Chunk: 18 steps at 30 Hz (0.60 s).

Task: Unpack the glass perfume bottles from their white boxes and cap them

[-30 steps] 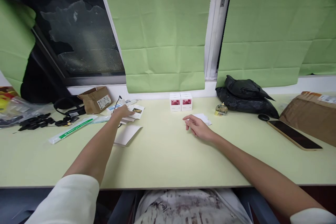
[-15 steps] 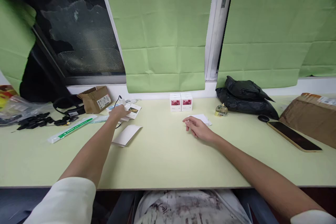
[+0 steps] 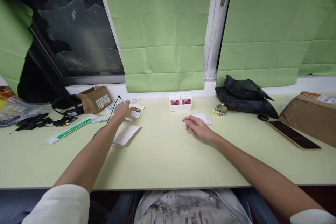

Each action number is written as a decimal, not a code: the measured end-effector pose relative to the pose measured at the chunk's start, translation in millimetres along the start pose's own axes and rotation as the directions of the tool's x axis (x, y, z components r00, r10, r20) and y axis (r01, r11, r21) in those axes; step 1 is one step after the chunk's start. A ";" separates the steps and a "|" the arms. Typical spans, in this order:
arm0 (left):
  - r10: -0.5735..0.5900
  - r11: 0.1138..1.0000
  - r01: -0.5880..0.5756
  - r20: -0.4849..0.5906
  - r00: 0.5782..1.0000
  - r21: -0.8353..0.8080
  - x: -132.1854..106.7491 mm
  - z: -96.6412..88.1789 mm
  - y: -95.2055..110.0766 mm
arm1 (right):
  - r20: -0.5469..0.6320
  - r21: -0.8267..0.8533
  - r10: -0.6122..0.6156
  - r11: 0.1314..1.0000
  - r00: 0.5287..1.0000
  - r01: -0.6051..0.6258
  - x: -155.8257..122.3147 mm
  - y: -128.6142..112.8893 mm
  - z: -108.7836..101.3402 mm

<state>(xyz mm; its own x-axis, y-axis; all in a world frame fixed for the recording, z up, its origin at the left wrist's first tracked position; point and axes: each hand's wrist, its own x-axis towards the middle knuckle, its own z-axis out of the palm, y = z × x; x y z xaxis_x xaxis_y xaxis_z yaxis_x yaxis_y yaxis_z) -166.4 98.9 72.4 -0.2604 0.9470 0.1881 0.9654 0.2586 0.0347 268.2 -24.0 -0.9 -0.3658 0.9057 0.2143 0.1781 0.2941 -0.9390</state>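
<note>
At the back left of the table, my left hand point(image 3: 122, 111) grips the left part of a white printed card point(image 3: 137, 111) with a small picture, the thumb lying over it. Its other fingertips partly overlap white and clear items behind and are hard to make out. A folded white card point(image 3: 127, 135) stands bent on the table just in front. My right hand point(image 3: 198, 127) rests with loosely bent fingers apart, holding nothing, beside white paper cards point(image 3: 203, 118). Between and beyond the hands stand white small boxes point(image 3: 180, 102) with red pictures, side by side.
At the left lie an open brown carton point(image 3: 93, 100), a black cable point(image 3: 109, 115), a green-and-white plastic packet point(image 3: 70, 129) and black parts point(image 3: 34, 121). To the right are a gold-topped glass bottle point(image 3: 221, 109), black plastic bags point(image 3: 244, 98), a phone point(image 3: 292, 135) and a brown parcel point(image 3: 309, 117).
My left hand has shifted a little to the right, and the printed card has moved slightly right with it. My right hand stays where it was.
</note>
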 end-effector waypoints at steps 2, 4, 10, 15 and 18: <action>0.063 0.998 -0.063 -0.035 0.997 0.001 -13.8 -4.5 14.1 | 0.000 -0.002 0.003 1.000 1.000 -0.003 -0.3 -0.7 0.0; 0.167 0.986 -0.168 -0.070 0.983 -0.007 -33.8 -10.0 25.7 | 0.004 0.004 0.010 1.000 1.000 -0.010 -0.6 -1.5 -0.2; 0.246 0.955 -0.269 0.178 0.953 0.121 -111.2 -21.1 21.5 | 0.006 -0.007 0.020 1.000 1.000 -0.020 -0.2 -1.5 -1.3; 0.182 0.958 -0.226 0.233 0.955 0.178 -157.5 -16.8 -1.1 | -0.009 -0.019 0.011 1.000 1.000 -0.011 -0.4 -1.4 -2.6; 0.166 0.957 -0.207 0.203 0.965 0.202 -173.9 -12.6 -9.7 | -0.018 -0.031 0.004 0.999 1.000 -0.005 -1.1 -2.6 -3.1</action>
<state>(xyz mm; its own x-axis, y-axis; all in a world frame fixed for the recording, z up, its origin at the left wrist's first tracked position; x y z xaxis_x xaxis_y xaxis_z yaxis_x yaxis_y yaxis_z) -130.3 -70.7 51.7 -0.0939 0.9955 -0.0121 0.9749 0.0895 -0.2040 271.0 -24.8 2.2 -0.3484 0.9124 0.2150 0.2085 0.2991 -0.9312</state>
